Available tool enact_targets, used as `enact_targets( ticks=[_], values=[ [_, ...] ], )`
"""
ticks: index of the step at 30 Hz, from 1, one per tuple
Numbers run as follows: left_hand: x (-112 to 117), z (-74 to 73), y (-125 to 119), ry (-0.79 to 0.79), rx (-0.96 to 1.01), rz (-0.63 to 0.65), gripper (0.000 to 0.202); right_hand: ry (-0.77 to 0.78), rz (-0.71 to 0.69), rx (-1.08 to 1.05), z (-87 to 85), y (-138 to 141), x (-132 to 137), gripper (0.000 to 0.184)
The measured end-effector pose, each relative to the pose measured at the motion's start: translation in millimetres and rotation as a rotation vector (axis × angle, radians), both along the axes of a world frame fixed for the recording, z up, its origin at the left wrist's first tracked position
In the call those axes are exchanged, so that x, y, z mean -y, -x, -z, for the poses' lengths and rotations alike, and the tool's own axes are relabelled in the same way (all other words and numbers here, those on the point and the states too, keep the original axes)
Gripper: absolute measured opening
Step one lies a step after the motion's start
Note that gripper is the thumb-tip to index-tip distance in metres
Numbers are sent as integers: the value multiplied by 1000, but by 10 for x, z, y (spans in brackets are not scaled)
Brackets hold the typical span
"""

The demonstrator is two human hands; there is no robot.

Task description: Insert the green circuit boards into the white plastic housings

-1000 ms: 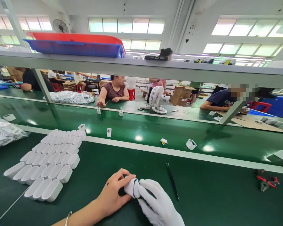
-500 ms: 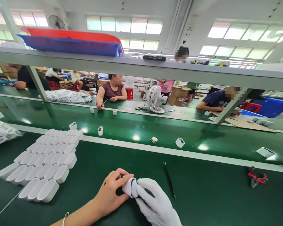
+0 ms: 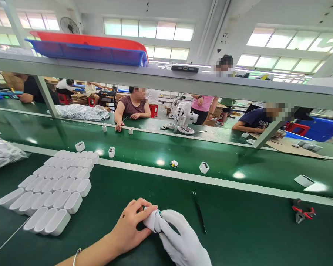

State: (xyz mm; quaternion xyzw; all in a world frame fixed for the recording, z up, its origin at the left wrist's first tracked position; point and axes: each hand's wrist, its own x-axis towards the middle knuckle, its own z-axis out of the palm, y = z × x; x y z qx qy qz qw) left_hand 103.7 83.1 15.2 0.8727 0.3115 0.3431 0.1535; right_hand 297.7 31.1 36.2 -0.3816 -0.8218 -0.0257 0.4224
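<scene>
My bare left hand (image 3: 131, 225) and my white-gloved right hand (image 3: 180, 240) meet low in the middle of the view, both closed on one small white plastic casing (image 3: 152, 221). The casing is mostly hidden between the fingers. To their left, several white oval casings (image 3: 51, 188) stand packed in rows on the green bench. A black pen-like tool (image 3: 199, 212) lies just right of my hands.
A green conveyor belt (image 3: 238, 162) carries single white casings (image 3: 204, 167) and a small part (image 3: 174, 163). Red-handled pliers (image 3: 303, 213) lie at far right. A bag of white parts (image 3: 2, 153) sits left. Other people work across the line beside a small white fan (image 3: 184, 118).
The loose casings on the belt have drifted left. My hands stay together on the casing with only slight finger movement. A person in pink behind the fan has walked right.
</scene>
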Motion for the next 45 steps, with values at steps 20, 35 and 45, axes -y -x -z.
enact_targets(
  ticks=[20,35,45],
  values=[
    [15,-44,-9,-25,16,1,52,91,35,-38,-12,29,28,31],
    [126,-204,-32,102,-14,254,45,1241,-556,-794,-127,79,-54,38],
    [70,215,-102,554,266,291,82,1104,-230,-1054,138,223,-89,43]
  ],
)
